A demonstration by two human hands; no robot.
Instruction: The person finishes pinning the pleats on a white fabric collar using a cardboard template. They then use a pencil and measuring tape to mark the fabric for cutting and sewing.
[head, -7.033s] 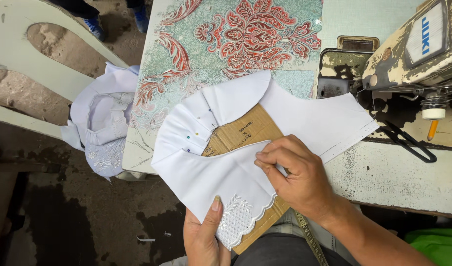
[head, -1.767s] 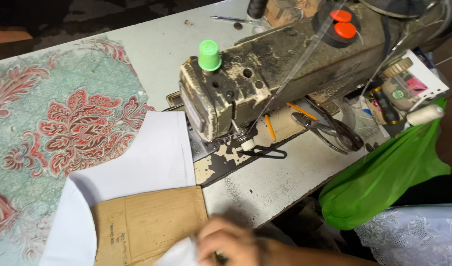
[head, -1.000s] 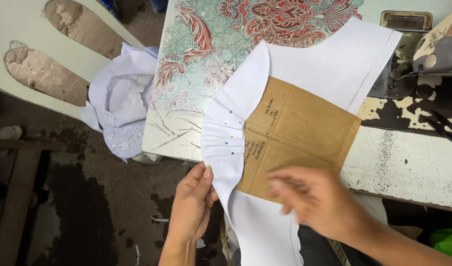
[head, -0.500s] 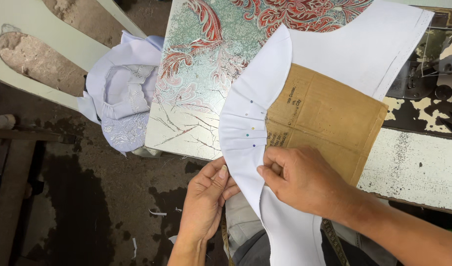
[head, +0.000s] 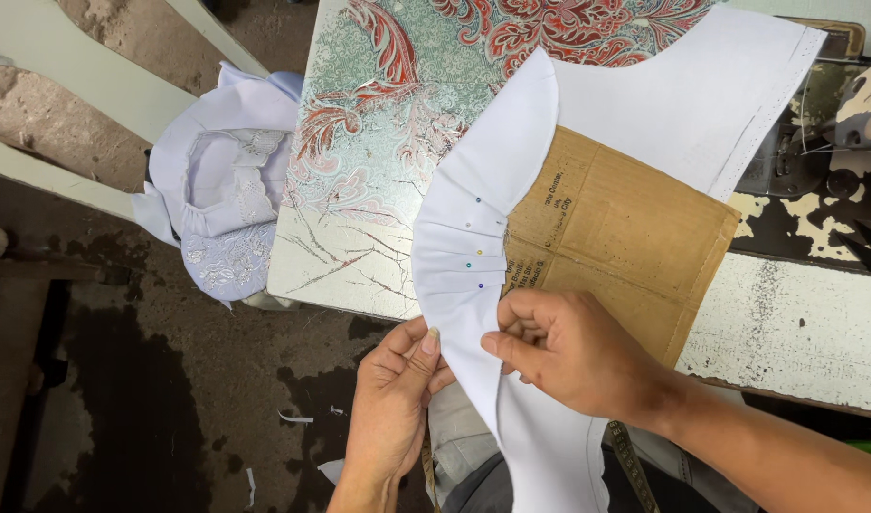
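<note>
A white fabric piece [head: 663,90] lies over a brown cardboard pattern [head: 625,228] on the sewing table. Its curved left edge is folded into pleats held by several coloured pins [head: 478,249]. My left hand [head: 393,394] pinches that curved edge from below at the table's front. My right hand [head: 568,351] rests on top of the fabric just beside it, fingertips pressing a fold at the edge. The lower end of the white piece hangs down over my lap.
A patterned red and green cloth [head: 407,104] covers the table's left part. A pile of pale lilac lace fabric [head: 222,204] lies on a white plastic chair [head: 94,81] at left. The sewing machine [head: 863,114] edge and black scissors [head: 868,249] sit at right.
The view has shifted slightly right and down. Both hands have slid a little further along the curved edge, still gripping the white fabric below the pins.
</note>
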